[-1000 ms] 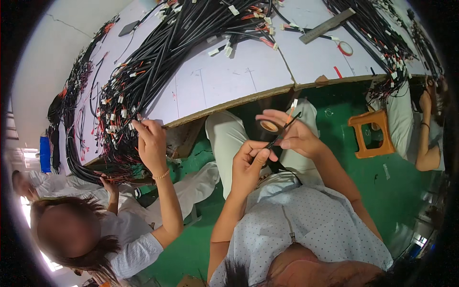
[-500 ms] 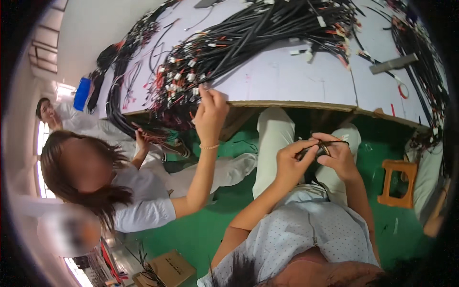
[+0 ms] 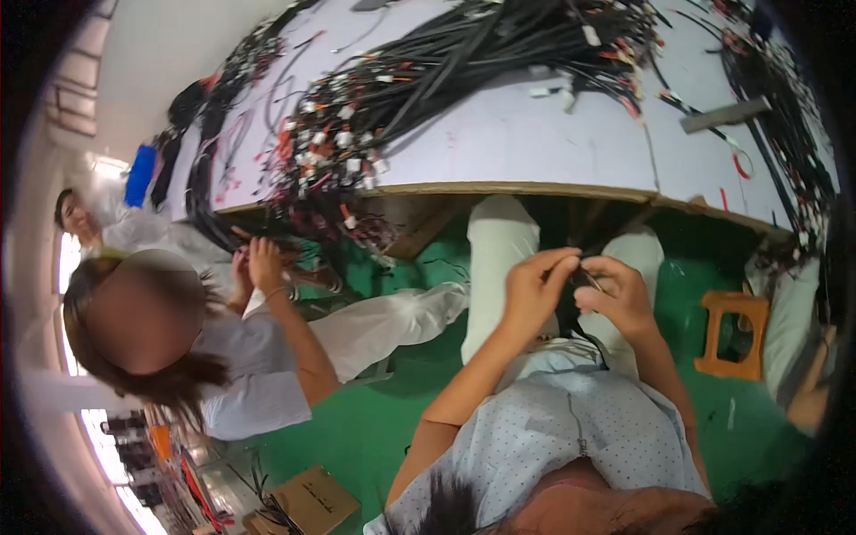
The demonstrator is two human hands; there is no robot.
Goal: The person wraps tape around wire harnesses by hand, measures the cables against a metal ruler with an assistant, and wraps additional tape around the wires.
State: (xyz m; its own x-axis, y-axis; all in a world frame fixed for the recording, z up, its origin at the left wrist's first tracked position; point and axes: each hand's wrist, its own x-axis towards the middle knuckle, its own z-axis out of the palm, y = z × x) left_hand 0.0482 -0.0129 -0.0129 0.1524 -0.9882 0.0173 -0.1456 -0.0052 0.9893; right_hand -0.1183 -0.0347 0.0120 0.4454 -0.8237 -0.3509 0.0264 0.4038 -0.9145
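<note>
Over my lap both hands are raised close together, their fingertips almost meeting. My left hand is closed, with thumb and forefinger pinched at the end of a thin dark strand. My right hand is closed too, its fingers curled round part of what looks like the same black cable. The cable hangs down between the hands towards my waist. Its ends and any connector on it are too small to make out.
Ahead, a white table carries a large heap of black cables with white connectors, and a grey metal bar. A co-worker sits at my left, handling cables. An orange stool stands right; a cardboard box lies lower left.
My hands have drawn slightly apart, and the dark loop between them no longer shows. The co-worker's raised hand has left the table's cable heap and come down beside their other hand.
</note>
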